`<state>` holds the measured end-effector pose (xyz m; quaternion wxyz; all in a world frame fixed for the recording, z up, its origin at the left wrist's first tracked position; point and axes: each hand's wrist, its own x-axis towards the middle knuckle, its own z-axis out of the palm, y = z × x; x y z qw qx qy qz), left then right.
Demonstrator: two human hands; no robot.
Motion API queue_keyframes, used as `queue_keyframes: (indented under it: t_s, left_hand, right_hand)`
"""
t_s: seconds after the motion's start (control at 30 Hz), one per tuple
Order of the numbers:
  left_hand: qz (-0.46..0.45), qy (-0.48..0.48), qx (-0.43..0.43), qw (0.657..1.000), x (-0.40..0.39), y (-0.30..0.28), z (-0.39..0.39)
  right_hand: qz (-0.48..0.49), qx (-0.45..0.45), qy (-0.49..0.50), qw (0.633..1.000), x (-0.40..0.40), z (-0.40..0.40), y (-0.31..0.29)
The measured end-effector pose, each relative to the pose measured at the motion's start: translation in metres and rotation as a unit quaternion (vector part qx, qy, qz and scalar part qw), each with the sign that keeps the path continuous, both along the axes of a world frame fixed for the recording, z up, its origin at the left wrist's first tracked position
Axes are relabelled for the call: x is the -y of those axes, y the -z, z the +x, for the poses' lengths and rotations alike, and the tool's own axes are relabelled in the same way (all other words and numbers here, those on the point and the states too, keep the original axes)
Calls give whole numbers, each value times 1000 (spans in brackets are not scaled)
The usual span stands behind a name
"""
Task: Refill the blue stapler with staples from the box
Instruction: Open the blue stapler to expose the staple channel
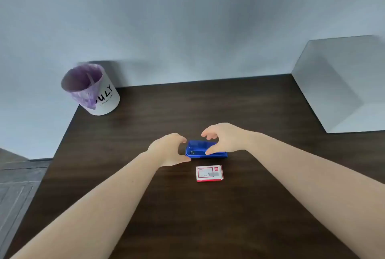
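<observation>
Blue stapler (198, 150) lies flat on the dark wood counter (250, 227), btwn both hands. Left hand (168, 150) sits at its left end, fingers (181, 138) curled w/ thumb spread, wide, holding nothing; thumb tip just beside the stapler's near-left corner, contact unclear. Right hand (224, 141) arches over the stapler's right half, fingers wide, thumb tip touching or nearly touching the top near edge; not closed on it. Staple box (209, 173), white w/ red trim, lies closed on the counter just nearer the person than the right thumb, apart from the stapler. White bin (93, 91) w/ purple liner stands well beyond the left fingers, at the counter's far-left corner.
</observation>
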<state>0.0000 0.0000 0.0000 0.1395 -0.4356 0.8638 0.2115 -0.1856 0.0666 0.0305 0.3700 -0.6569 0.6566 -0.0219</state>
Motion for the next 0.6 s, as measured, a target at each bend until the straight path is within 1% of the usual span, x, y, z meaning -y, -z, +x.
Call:
queue_keyframes:
  t_s: [0.13,0.2,0.33,0.4,0.5,0.6]
  left_hand:
    - [-15,-12,-9,1000,2,20,-4]
    - [-13,-10,-32,999,2,30,-7]
    - [-24,-11,-102,994,6,52,-7]
    - [-32,-34,-158,986,8,66,-5]
    - [-28,-76,-256,963,9,84,1]
    - [-44,-73,-292,953,10,93,4]
  right_hand:
    - [-33,10,3,999,2,5,19]
    - [-59,12,3,998,4,9,31]
    - [-129,-11,-34,991,9,16,49]
    - [-165,-20,-40,985,12,18,58]
    - [-226,-12,-18,974,9,20,73]
    - [-293,13,-9,956,4,20,84]
